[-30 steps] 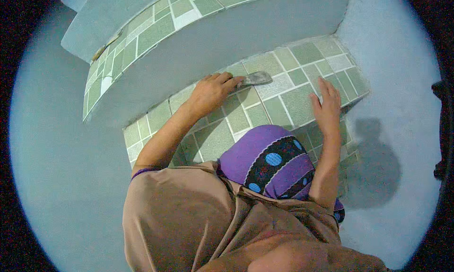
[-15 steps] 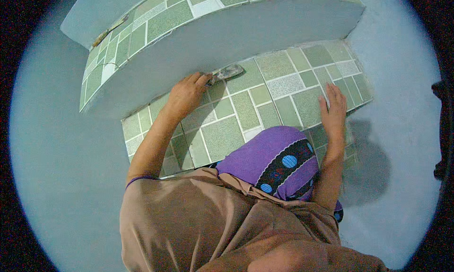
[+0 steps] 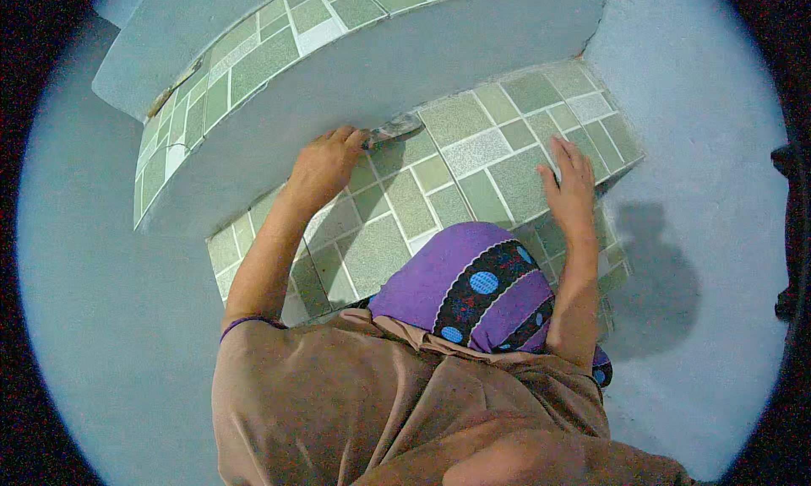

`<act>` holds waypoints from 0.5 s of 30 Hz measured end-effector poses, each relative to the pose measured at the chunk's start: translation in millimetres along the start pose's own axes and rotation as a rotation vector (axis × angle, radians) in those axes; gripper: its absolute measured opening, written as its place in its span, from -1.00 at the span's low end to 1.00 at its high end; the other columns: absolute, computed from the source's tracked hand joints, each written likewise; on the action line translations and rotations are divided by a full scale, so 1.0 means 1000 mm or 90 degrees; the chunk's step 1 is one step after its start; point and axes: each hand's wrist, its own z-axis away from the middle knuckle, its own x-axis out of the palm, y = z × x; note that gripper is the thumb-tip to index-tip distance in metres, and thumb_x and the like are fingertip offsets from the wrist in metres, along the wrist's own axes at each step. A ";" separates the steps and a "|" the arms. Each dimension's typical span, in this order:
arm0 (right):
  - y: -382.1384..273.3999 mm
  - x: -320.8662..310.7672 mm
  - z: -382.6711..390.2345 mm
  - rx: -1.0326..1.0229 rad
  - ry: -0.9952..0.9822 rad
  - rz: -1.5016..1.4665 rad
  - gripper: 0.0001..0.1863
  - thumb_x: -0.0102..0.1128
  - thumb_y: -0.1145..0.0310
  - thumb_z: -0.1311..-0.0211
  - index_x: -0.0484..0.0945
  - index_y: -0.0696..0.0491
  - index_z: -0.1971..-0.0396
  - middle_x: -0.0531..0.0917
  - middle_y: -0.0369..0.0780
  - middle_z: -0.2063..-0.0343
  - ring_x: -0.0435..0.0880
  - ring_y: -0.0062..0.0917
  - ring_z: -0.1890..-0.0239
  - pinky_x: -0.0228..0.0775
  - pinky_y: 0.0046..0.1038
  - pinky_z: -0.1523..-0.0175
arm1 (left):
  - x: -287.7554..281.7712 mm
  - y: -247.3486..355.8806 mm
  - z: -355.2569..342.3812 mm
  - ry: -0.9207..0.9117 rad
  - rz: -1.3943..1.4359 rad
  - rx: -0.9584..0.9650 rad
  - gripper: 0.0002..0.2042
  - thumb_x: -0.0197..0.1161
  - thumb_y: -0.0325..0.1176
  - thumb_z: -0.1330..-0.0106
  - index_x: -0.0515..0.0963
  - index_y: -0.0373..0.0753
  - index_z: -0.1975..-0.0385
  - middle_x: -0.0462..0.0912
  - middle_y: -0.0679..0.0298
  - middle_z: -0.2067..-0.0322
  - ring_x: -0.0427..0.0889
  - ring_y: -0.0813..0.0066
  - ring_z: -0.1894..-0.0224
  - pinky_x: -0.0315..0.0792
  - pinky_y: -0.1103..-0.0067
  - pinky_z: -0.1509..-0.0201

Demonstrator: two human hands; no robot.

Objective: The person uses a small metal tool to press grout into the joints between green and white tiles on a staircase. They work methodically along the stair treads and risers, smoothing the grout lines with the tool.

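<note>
My left hand (image 3: 325, 167) is closed around a scraper (image 3: 395, 131) with a flat, stained metal blade. The handle is hidden in my fist. Its blade points right and lies along the back edge of the tiled step (image 3: 389, 243), where the tiles meet the plain riser (image 3: 338, 93). My right hand (image 3: 572, 182) rests palm down near the right end of the same step, fingers stretched out and holding nothing. Green and whitish rectangular tiles with pale joints cover the step.
Above the riser is a higher tiled step (image 3: 267, 66). A slim tool with a wooden-looking handle (image 3: 159, 104) lies at its left end. Purple patterned cloth (image 3: 414, 287) covers my knee over the lower step. A plain bluish wall (image 3: 676, 148) stands at the right.
The whole view has shifted, so the steps sit further left. Along the back edge, the scraper has slid slightly right toward a tile joint. My right hand stays about where it was.
</note>
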 end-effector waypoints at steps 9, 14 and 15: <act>-0.025 -0.014 -0.001 0.037 0.015 -0.098 -0.53 0.14 0.22 -0.25 0.43 0.06 -0.13 0.51 -0.06 -0.07 0.43 -0.15 -0.14 0.22 -0.18 -0.25 | 0.024 0.070 -0.049 0.010 0.326 -0.013 -0.70 0.17 -0.40 -0.24 0.47 -0.25 0.03 0.54 0.00 0.17 0.59 -0.01 0.16 0.48 0.27 0.06; -0.059 -0.024 -0.001 0.067 -0.023 -0.332 -0.58 0.07 0.18 -0.34 0.45 0.11 -0.08 0.63 -0.01 0.14 0.62 -0.14 0.11 0.45 -0.29 0.00 | 0.039 0.130 -0.073 0.076 0.529 0.035 -0.63 0.20 -0.46 -0.24 0.43 -0.24 -0.07 0.54 0.01 0.11 0.55 0.03 0.03 0.43 0.31 -0.06; -0.063 -0.025 -0.001 0.135 -0.044 -0.374 -0.58 0.06 0.16 -0.35 0.45 0.12 -0.07 0.63 0.00 0.16 0.63 -0.14 0.13 0.46 -0.29 0.02 | 0.040 0.139 -0.078 0.075 0.546 0.077 -0.58 0.18 -0.45 -0.25 0.38 -0.28 -0.14 0.48 -0.05 0.04 0.52 0.02 -0.01 0.41 0.32 -0.10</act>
